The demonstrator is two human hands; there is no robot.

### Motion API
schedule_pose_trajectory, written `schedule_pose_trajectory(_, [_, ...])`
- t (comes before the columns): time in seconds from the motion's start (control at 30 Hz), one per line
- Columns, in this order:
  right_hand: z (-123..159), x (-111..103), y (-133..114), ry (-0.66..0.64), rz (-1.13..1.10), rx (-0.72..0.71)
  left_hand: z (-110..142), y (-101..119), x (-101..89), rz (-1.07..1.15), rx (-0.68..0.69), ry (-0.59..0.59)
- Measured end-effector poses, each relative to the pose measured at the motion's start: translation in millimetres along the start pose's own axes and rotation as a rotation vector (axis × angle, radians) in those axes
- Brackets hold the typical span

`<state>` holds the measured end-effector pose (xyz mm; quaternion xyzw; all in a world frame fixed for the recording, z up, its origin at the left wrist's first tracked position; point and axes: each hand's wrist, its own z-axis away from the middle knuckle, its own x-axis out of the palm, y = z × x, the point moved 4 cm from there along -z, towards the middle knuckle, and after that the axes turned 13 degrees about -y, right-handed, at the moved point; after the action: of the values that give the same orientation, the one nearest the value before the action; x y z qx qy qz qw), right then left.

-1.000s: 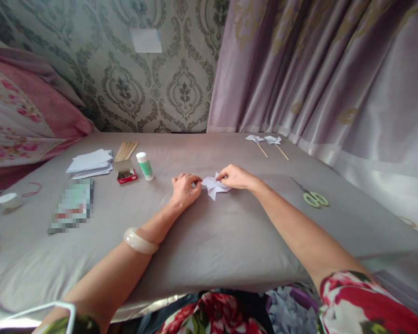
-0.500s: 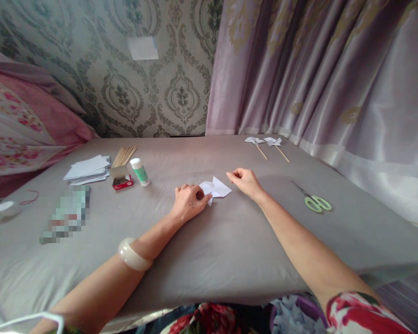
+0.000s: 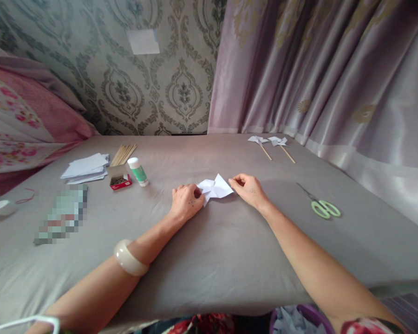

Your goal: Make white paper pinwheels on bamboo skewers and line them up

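Observation:
A white folded-paper pinwheel with pointed blades is between my two hands, in the middle of the grey cloth. My left hand, a pale bangle on its wrist, pinches the pinwheel's left side between thumb and curled fingers. At the right blade, the thumb and forefinger of my right hand close on the paper's edge. The other right fingers are curled in. No stick shows on this pinwheel.
Two pinwheels on sticks lie at the back right, green-handled scissors nearer. Leftward are a glue stick, a red box of small dark pieces, thin wooden sticks, stacked white paper and a blurred packet.
My right hand has come from a little apart to the pinwheel's right blade. My left hand keeps its hold on the left side. The view has shifted slightly.

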<state>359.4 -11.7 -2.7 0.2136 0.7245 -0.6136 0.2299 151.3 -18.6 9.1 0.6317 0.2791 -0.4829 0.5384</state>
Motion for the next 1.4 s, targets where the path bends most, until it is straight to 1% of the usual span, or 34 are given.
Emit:
schedule_pose_trajectory(0.07, [3,-2,-5,0.039,0.018,-0.035,-1,-5,-4.0,0.038,-0.016,0.043])
schedule_pose_trajectory(0.17, [10,-3,-15,0.083,0.063,-0.106,-2,-13,-10.3,0.160,-0.007,0.090])
schedule_pose_trajectory(0.23, [14,-2,-23,0.099,0.111,-0.176,-3,-18,-14.2,0.259,0.042,0.119])
schedule_pose_trajectory(0.3, [20,0,-32,0.125,0.188,-0.275,-4,-23,-17.9,0.350,0.109,0.156])
schedule_pose_trajectory(0.4, [29,3,-46,0.194,0.311,-0.425,-7,-30,-20.6,0.488,0.188,0.199])
schedule_pose_trajectory(0.47, [34,5,-53,0.223,0.375,-0.499,-10,-35,-19.7,0.609,0.215,0.197])
schedule_pose_trajectory(0.57, [41,9,-63,0.213,0.484,-0.599,-14,-42,-17.2,0.803,0.236,0.189])
schedule_pose_trajectory(0.67, [47,14,-70,0.216,0.615,-0.679,-16,-44,-16.5,0.958,0.255,0.179])
schedule_pose_trajectory(0.73, [50,17,-73,0.234,0.674,-0.722,-16,-43,-17.3,1.023,0.257,0.171])
schedule_pose_trajectory(0.87, [54,19,-76,0.276,0.697,-0.783,-14,-41,-20.5,1.063,0.252,0.179])
schedule_pose_trajectory(1.0, [56,21,-78,0.269,0.712,-0.831,-14,-41,-21.9,1.055,0.266,0.192])
schedule_pose_trajectory(1.27, [57,29,-79,0.197,0.790,-0.870,-18,-44,-18.2,0.938,0.316,0.199])
schedule_pose_trajectory(1.4, [56,35,-78,0.104,0.816,-0.842,-19,-44,-16.7,0.871,0.329,0.186])
